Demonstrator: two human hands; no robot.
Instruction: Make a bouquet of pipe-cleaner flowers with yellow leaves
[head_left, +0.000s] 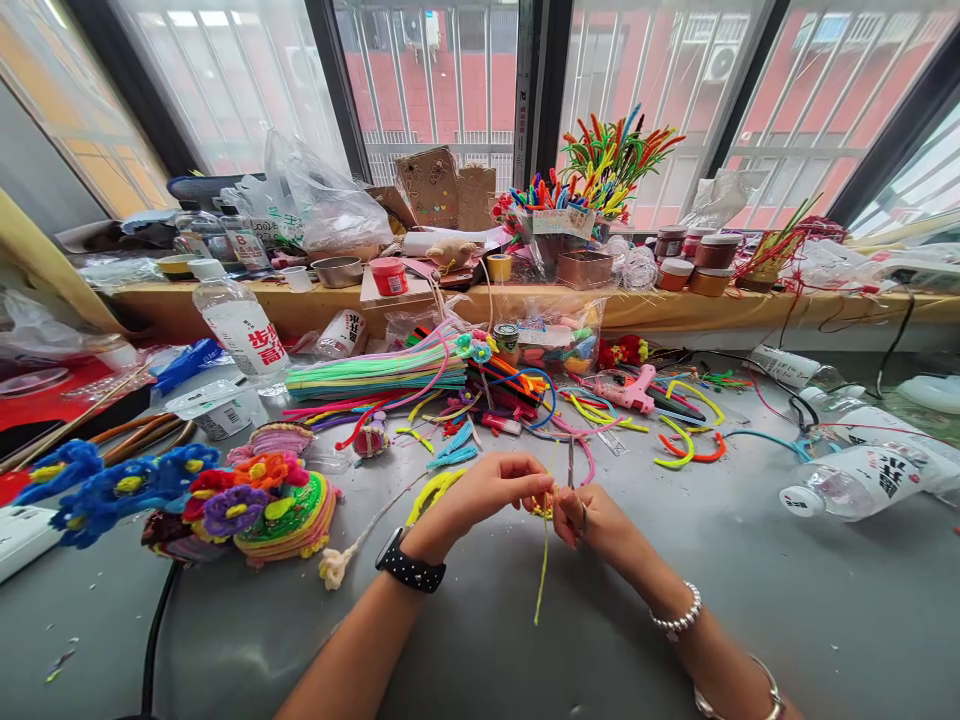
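My left hand (501, 488), with a dark watch on its wrist, is closed in a pinch on a small yellow-orange piece. From between my hands a thin yellow-green strand (543, 565) hangs down over the table. My right hand (589, 515) is closed around a slim dark metal tool (570, 464) pointing upward; its kind is hard to make out. Both hands meet at the small piece, which the fingers mostly hide. Just left of them lies a yellow pipe-cleaner loop (435, 492), and a cream flower on a stem (334, 567) rests farther left.
Bright pipe-cleaner flowers (236, 510) crowd the left of the grey table (480, 660). A pastel pipe-cleaner bundle (375, 378) and a pink glue gun (636, 390) lie beyond my hands. Plastic bottles (862, 480) lie at the right; another bottle (238, 322) stands at the left.
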